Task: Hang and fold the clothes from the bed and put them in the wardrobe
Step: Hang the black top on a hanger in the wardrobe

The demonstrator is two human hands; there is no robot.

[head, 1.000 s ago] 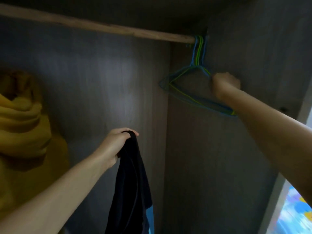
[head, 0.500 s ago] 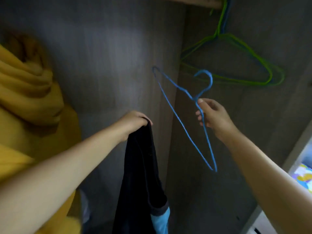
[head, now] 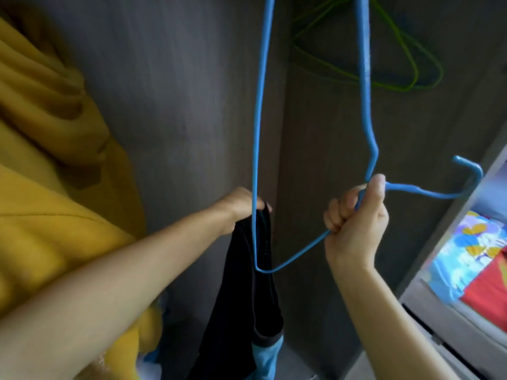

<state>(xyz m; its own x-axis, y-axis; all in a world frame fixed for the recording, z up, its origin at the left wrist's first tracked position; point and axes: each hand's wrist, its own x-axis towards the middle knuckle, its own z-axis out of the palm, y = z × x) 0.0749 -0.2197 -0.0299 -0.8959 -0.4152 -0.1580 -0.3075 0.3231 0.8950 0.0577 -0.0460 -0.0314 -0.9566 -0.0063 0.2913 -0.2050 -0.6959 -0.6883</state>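
Two hands, both busy: left hand (head: 241,208) is gripping the top of the dark garment (head: 247,311); right hand (head: 356,223) is clenching around the neck of the blue wire hanger (head: 258,133).
Wardrobe (head: 192,91): its grey inner walls are filling the view, so the work is happening right inside it.
Yellow garment (head: 41,160): is hanging bunched at the left, close beside the left forearm.
Dark garment: is dangling straight down from the left hand, a light blue cuff showing at its low end, just beside the hanger's lower corner.
Green hangers (head: 384,64): are resting against the right wall, up behind the blue one.
Risk, snagging: the hanger's corner is lying over the fabric, and I judge it could be catching a fold instead of entering an opening.
Risk, slipping: the garment is hanging from one small grip, so tugging with the wire could be pulling it loose.
Risk, tangling: the free hook is pointing right, toward the wardrobe's edge.
Change: half a second back the hanger was tilting apart from the cloth, pinched lightly; now it is sitting turned, much nearer the camera, overlapping the garment, in a full fist.
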